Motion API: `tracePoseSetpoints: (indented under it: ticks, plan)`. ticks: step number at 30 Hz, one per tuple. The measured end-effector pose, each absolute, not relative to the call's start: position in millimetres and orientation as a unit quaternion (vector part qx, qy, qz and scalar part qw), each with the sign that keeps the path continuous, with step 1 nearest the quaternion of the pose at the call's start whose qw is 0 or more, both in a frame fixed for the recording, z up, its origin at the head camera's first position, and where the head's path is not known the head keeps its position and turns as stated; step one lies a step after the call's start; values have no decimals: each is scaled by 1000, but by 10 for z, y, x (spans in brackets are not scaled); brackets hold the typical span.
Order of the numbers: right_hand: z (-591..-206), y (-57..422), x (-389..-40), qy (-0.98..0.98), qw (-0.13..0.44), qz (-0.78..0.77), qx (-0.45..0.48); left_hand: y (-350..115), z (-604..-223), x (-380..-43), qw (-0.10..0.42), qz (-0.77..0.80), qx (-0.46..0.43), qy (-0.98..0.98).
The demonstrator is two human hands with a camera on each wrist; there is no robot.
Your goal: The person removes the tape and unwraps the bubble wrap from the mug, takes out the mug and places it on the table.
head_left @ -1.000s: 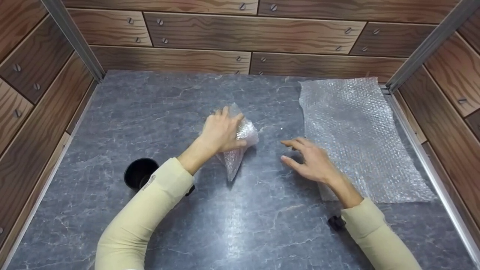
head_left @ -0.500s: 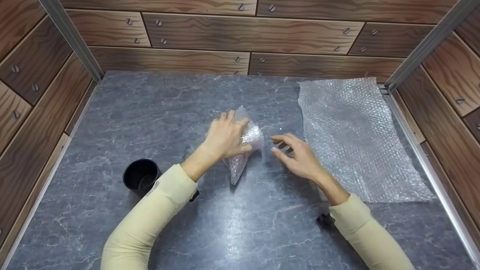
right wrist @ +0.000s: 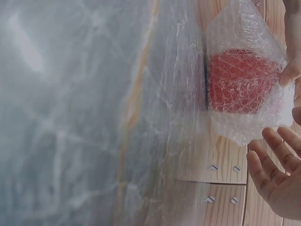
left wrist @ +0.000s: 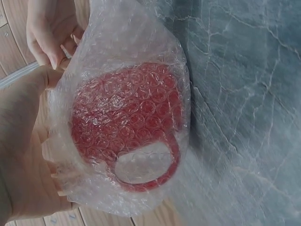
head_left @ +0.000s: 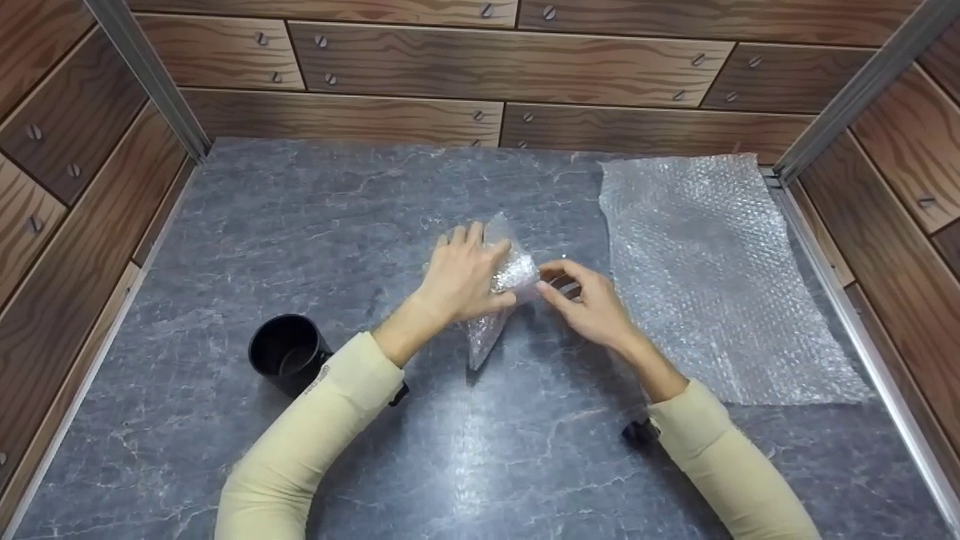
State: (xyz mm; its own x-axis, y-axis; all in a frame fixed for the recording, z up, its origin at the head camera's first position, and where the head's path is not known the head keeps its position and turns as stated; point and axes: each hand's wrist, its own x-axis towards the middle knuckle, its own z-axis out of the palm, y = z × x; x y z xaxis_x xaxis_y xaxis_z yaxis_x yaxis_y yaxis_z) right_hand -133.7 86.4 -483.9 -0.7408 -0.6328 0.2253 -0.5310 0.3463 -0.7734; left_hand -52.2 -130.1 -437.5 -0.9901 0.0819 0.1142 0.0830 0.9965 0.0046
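A red mug [left wrist: 127, 108], its handle visible through the plastic, is wrapped in bubble wrap [head_left: 515, 271] on the table. My left hand [head_left: 461, 281] holds the wrapped mug from above, thumb on the near side and fingers reaching over the far side. At the wrap's right edge is my right hand [head_left: 589, 306], its thumb and index fingertips right at the plastic with a gap between them. In the right wrist view the other fingers of that hand [right wrist: 280, 174] are spread loosely beside the wrap.
A flat sheet of bubble wrap [head_left: 697, 292] lies on the right of the grey marbled table [head_left: 480, 465]. A black cup [head_left: 285, 351] stands to the left, close by the left sleeve. Wood-patterned walls [head_left: 420, 60] enclose the back and sides.
My left hand and the wrapped mug have shifted slightly right. My right hand has come left from beside the flat sheet to the wrap's edge, thumb and index finger drawing closer together.
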Motion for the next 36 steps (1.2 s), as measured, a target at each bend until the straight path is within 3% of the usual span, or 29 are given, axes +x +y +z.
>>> tracePoseSetpoints:
  ticks: [22,36]
  plan:
    - [-4877,837,-1336,808,52,-478,-340,-1318,-4443,-446,78,-35,-66,-994]
    - [-4883,864,-1203,799,75,-513,-304,-1339,-4505,-209,167,-58,-100,-979]
